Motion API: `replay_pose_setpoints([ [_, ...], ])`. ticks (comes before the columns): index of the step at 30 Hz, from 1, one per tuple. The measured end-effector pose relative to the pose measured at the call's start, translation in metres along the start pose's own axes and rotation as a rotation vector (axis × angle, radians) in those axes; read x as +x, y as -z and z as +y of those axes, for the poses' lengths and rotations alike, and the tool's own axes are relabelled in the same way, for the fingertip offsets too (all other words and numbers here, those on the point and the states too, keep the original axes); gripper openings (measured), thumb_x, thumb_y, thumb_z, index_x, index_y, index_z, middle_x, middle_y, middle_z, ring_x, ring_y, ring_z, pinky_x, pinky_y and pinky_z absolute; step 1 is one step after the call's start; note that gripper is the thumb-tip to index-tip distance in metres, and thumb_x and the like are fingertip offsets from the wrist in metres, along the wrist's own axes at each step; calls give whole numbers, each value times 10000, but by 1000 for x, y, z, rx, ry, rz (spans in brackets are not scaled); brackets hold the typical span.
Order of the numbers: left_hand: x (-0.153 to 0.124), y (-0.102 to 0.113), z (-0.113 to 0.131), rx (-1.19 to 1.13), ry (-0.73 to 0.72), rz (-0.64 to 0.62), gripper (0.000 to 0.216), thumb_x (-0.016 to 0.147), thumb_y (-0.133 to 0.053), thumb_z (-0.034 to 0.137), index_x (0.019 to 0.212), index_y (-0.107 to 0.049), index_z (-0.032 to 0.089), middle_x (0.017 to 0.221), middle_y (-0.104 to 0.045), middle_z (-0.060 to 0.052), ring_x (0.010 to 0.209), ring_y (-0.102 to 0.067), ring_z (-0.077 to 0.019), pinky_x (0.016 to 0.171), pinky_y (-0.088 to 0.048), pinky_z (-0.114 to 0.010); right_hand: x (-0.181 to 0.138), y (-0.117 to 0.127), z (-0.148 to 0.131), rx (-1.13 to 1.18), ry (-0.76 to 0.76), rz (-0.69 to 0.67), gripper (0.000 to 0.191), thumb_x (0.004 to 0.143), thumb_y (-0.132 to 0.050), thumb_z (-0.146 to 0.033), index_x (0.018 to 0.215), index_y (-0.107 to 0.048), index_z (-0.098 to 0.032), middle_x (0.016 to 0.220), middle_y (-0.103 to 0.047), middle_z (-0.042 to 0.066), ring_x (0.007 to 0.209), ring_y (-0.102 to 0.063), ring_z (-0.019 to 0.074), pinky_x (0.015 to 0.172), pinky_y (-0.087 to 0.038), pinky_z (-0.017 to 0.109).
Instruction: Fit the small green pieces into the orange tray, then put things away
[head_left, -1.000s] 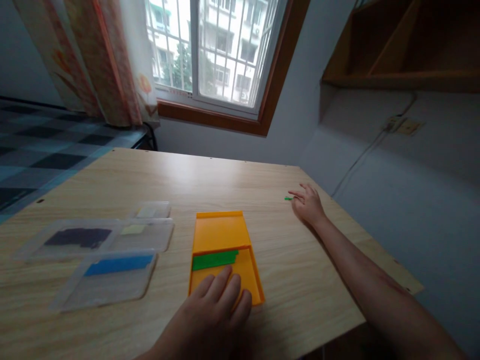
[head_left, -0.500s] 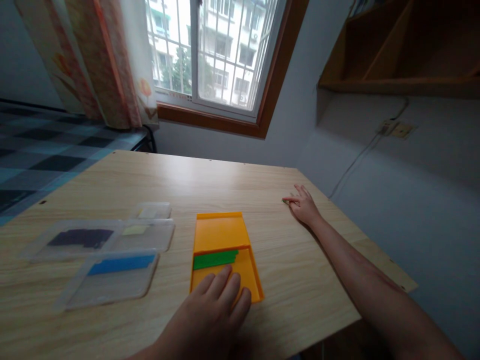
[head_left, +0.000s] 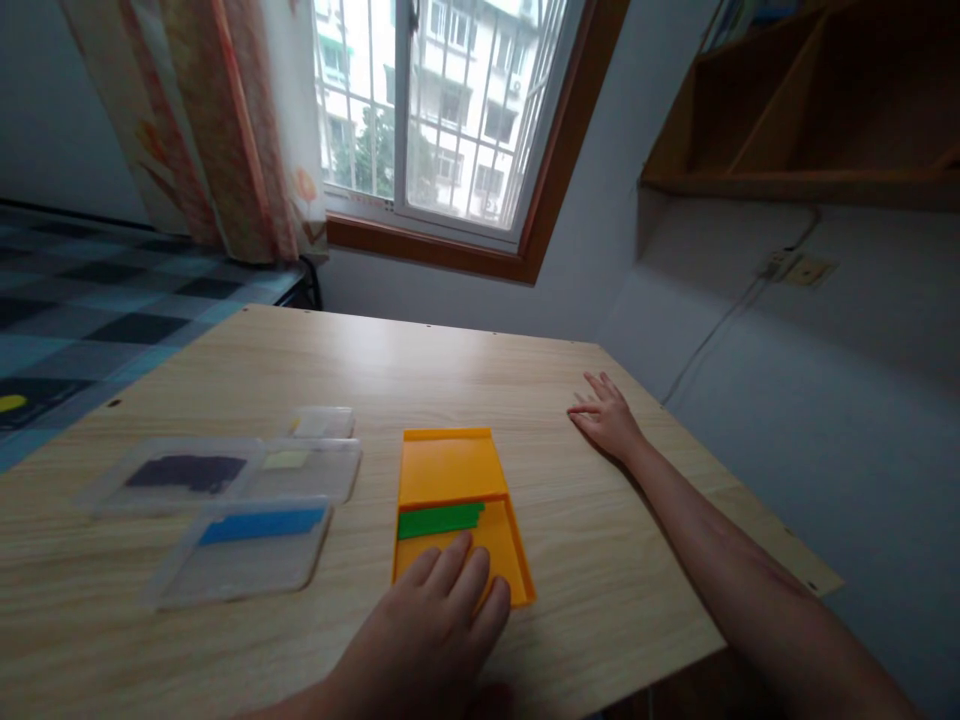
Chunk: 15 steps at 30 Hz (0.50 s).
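Note:
An orange plastic case lies opened flat on the table, its lid part away from me. Thin green strips lie side by side in its near half. My left hand covers the near part of the case, fingers bent over it and fingertips close below the strips; its thumb is hidden. Out to the right, my right hand rests low at the tabletop, thumb and forefinger pinched together and the other fingers stretched out. What the pinch holds, if anything, is too small to make out.
Several clear plastic cases stand at the left: one with blue strips, one with dark purple strips, another with a pale yellow piece. The wooden table ends near the wall at right. A checked bed adjoins it at left.
The view has shifted slightly, moving everything a little right in the picture. A small green bit seen at my right fingertips earlier no longer shows. My left hand stays on the case.

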<state>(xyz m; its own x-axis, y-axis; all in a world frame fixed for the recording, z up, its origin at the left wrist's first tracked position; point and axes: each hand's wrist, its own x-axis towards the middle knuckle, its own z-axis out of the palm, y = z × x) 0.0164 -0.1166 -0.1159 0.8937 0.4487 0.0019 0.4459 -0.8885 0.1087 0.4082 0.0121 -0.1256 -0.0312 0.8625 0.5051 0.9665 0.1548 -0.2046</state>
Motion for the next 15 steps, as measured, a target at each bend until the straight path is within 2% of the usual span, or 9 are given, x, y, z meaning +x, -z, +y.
replay_pose_setpoints([
  [5,-2,5,2,-18,-2,-6,547,951,-580,547,1330,-590,153,1393,-586,-211,1325,-518,-448,1043,-477,-619,-4,13,-21,-31,47,31,104,830,-746,-265,802,-843,-238,1330,-704,123,1276,-572,351,1126,-387,591],
  [8,-2,8,4,-34,-2,-12,537,941,-596,527,1320,-587,147,1373,-588,-220,1315,-515,-444,1024,-481,-615,-9,28,-47,132,160,42,125,876,-731,-310,853,-835,-243,1113,-754,109,1093,-634,287,1027,-456,516],
  [11,-1,8,5,-12,-25,3,535,940,-593,533,1301,-596,138,1352,-600,-226,1306,-523,-450,999,-492,-605,-18,45,-89,386,307,-66,141,921,-727,-344,887,-825,-248,893,-727,63,906,-643,224,846,-503,403],
  [15,-1,8,7,96,-55,45,475,954,-585,462,1282,-612,120,1299,-642,-232,1271,-568,-454,945,-523,-565,-39,56,-151,524,501,-242,74,921,-748,-280,902,-815,-253,843,-702,42,842,-612,196,767,-473,354],
])
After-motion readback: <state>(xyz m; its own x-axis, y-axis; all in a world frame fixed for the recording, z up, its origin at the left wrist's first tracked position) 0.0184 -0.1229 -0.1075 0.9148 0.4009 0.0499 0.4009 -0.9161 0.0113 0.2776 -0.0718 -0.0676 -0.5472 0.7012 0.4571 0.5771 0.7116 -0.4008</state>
